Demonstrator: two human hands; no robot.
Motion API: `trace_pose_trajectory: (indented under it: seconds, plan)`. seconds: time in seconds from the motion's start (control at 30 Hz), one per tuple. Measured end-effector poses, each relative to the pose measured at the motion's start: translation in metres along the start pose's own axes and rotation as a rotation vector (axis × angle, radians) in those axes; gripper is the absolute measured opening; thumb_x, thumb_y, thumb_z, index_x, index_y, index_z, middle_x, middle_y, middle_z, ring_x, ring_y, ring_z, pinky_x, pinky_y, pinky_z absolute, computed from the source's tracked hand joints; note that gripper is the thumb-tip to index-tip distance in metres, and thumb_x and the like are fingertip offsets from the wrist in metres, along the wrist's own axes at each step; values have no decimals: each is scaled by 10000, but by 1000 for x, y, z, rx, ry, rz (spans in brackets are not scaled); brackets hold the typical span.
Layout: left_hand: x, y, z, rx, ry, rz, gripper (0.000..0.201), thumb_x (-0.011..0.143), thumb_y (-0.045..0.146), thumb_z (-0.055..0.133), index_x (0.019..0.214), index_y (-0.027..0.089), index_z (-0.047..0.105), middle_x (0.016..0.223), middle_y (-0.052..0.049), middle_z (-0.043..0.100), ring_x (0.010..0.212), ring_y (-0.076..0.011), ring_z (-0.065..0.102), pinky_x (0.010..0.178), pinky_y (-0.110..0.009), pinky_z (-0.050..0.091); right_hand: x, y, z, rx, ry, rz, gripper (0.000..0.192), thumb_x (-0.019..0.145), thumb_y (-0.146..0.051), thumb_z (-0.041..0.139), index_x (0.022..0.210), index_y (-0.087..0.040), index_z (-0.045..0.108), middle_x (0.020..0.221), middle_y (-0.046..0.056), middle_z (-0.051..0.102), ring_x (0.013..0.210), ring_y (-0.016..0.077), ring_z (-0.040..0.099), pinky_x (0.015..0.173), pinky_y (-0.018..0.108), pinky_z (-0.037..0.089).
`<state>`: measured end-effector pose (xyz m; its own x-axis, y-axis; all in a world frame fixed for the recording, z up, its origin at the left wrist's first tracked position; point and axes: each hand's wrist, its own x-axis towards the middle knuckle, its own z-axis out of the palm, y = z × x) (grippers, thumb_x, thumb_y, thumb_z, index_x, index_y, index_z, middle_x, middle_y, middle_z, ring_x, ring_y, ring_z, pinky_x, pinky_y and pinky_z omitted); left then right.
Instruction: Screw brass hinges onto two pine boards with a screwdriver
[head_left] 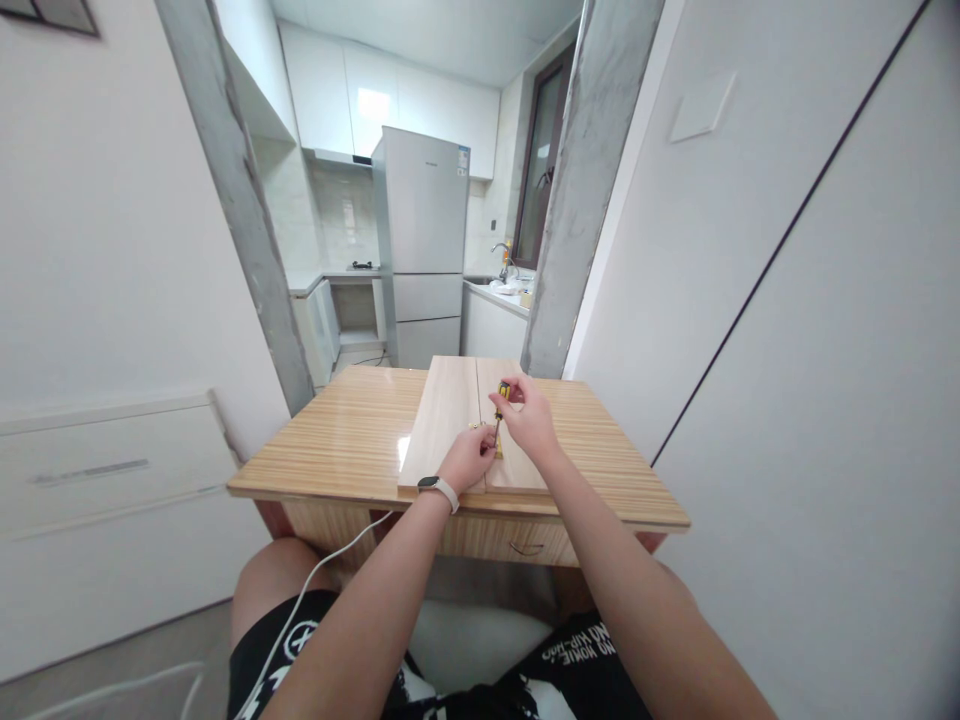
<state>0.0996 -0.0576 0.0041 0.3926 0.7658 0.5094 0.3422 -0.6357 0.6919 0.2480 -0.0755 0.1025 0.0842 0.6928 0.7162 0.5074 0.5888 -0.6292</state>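
Observation:
Two pale wooden boards (444, 420) lie side by side on a striped wooden table (337, 440). My right hand (529, 415) grips a small yellow-and-black screwdriver (503, 398), held upright with its tip down at a small brass hinge (496, 447) on the seam between the boards. My left hand (469, 458), with a white watch at the wrist, rests on the boards beside the hinge, fingers by the screwdriver's shaft. Whether it pinches a screw is too small to tell.
A white cable (315, 580) runs down over my lap. Beyond the table, two grey concrete pillars (247, 200) frame a kitchen with a white fridge (421, 245) and a sink counter (499, 295). White walls stand close on both sides.

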Motion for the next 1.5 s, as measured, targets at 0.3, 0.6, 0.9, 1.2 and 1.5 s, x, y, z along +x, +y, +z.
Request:
trace_pose_trajectory:
  seconds: [0.3, 0.6, 0.9, 1.2, 1.5]
  plan:
    - [0, -4, 2, -9, -9, -8, 226, 871, 69, 623, 1041, 196, 700, 880, -29, 734, 827, -174, 679, 781, -269, 515, -3, 2, -7, 141, -135, 50, 355, 1026, -388, 532, 1319, -259, 686, 1211, 94, 760, 1093, 265, 754, 967, 451, 589]
    - [0, -3, 1, -27, -18, -20, 241, 859, 61, 621, 1036, 199, 708, 869, -25, 734, 821, -171, 681, 781, -266, 525, -2, -1, -12, 101, -109, 46, 308, 965, -343, 596, 1234, -244, 707, 1065, 74, 767, 955, 248, 752, 925, 439, 594]
    - [-1, -3, 1, -21, -1, -24, 269, 838, 67, 643, 1058, 200, 719, 879, -24, 734, 834, -170, 679, 798, -274, 527, -4, 1, -12, 61, -34, 33, 295, 917, -434, 707, 1128, -234, 662, 1059, 81, 749, 925, 244, 726, 883, 432, 615]
    - [0, 1, -2, -13, -5, -11, 195, 840, 67, 632, 969, 202, 688, 834, -15, 708, 792, -169, 651, 754, -269, 500, -8, 0, -8, 245, -274, 42, 447, 1011, -301, 505, 1449, -295, 596, 1355, 101, 699, 1111, 235, 748, 1004, 449, 580]
    - [-1, 6, -1, -22, 78, 5, 375, 794, 36, 628, 1131, 195, 671, 1039, -53, 723, 977, -193, 667, 908, -318, 527, -5, 0, -8, 89, -153, 4, 389, 927, -334, 642, 1304, -258, 697, 1015, 47, 746, 888, 222, 719, 925, 419, 595]
